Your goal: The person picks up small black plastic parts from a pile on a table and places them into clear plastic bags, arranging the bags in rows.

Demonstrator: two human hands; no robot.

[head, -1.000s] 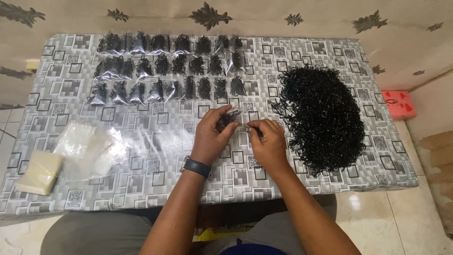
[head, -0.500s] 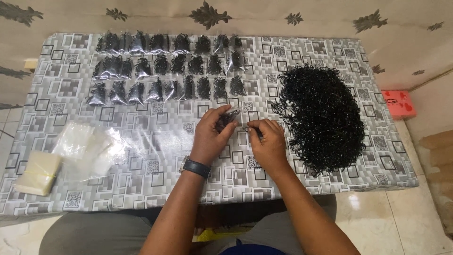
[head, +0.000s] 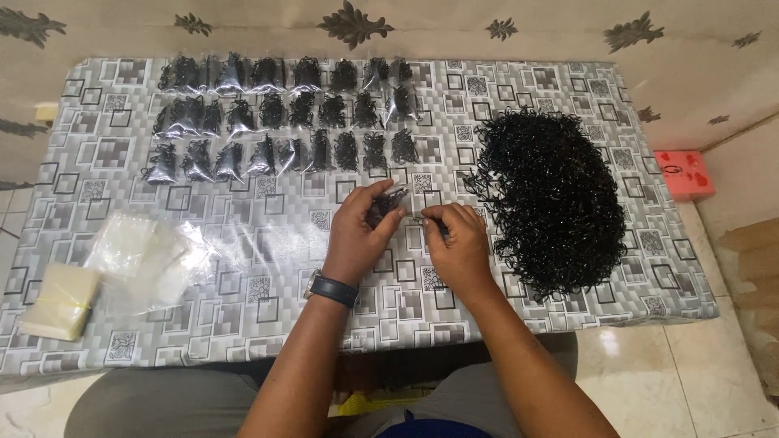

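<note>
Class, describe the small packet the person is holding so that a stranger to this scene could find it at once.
Start at the big heap of loose black curly pieces on the right of the patterned table. Just left of it, both hands meet; the clear packet sits between the left hand and right hand. Unlike the rows of filled packets lying farther back, it is lifted in the fingers.

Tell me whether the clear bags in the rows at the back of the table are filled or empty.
Filled: each clear bag in the rows holds a dark clump of small black pieces.

Glossy plastic tablecloth (head: 243, 320); clear plastic bags (head: 150, 255); black wiry heap (head: 552, 203).
</note>
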